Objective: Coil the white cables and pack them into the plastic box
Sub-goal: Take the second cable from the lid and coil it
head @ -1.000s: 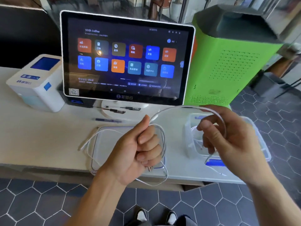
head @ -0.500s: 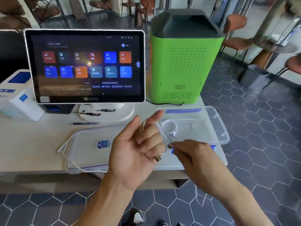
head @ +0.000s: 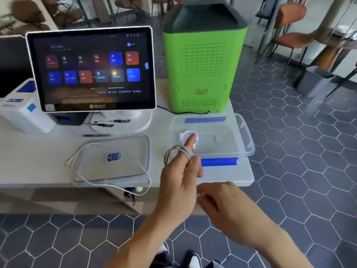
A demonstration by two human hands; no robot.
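A white cable [head: 178, 152] is wound in several small turns around the fingers of my left hand [head: 179, 182], which is held up over the table's front edge. My right hand [head: 224, 206] is just below and right of it, fingers curled by the left palm, with a faint white strand at its fingertips. The clear plastic box [head: 244, 136] stands open behind my hands, with one small coiled cable [head: 183, 134] inside, partly hidden by my fingertip. Another loose white cable [head: 75, 156] lies over the clear lid [head: 123, 167] on the left and loops past the table edge.
A touchscreen terminal [head: 90, 68] and a white printer [head: 21, 111] stand at the back left, and a green machine [head: 202, 64] right behind the box. A pen [head: 96, 135] lies near the lid. A blue strip [head: 219, 161] marks the box's near side. Chairs and a grey bin [head: 313, 82] are on the right.
The long loop of cable has been wound up into a tight coil on my left fingers. My right hand has dropped from beside the coil to below my left palm.
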